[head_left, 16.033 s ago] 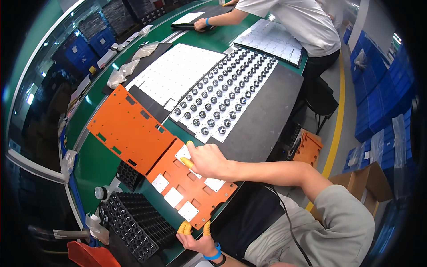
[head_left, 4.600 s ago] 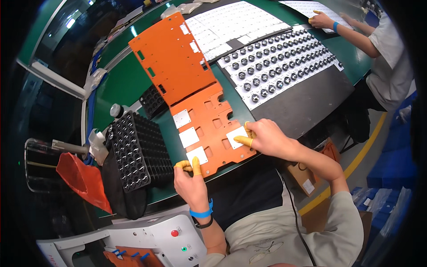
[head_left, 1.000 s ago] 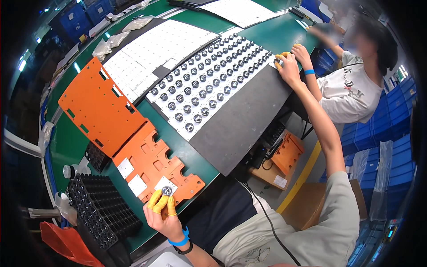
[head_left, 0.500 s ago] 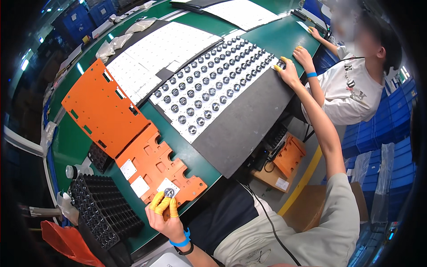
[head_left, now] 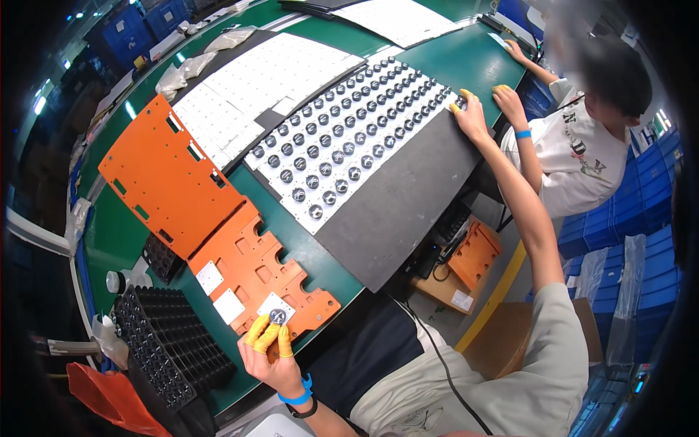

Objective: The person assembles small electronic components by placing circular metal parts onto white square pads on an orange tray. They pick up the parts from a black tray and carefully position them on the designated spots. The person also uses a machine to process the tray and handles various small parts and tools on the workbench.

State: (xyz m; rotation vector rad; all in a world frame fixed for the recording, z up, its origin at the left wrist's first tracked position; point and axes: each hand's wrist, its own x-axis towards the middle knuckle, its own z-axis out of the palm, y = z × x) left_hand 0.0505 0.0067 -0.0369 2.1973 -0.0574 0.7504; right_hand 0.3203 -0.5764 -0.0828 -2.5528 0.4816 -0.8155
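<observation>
My left hand (head_left: pixel 271 358), yellow covers on its fingers, is closed at the lower edge of a round black part (head_left: pixel 277 316). That part sits on a white square plate (head_left: pixel 268 303) in the orange fixture (head_left: pixel 251 264), with the thumb and index tip touching it. My right hand (head_left: pixel 471 119) reaches to the far right corner of a white sheet (head_left: pixel 295 207) covered with rows of round black parts (head_left: pixel 338 156). Its yellow-covered thumb and index pinch around a round black part (head_left: pixel 460 103) at that corner, partly hidden by the fingers.
The fixture's orange lid (head_left: pixel 167 171) stands raised. Two more white plates (head_left: pixel 229 306) lie in the fixture. Black trays (head_left: pixel 171 349) stand at the near left. A dark mat (head_left: pixel 393 218) lies under the sheet. Beyond are white panels (head_left: pixel 262 76). A co-worker's hand (head_left: pixel 508 102) rests nearby.
The co-worker's near hand has moved right, away from my right hand, and their head has lowered. My hands stay in nearly the same places.
</observation>
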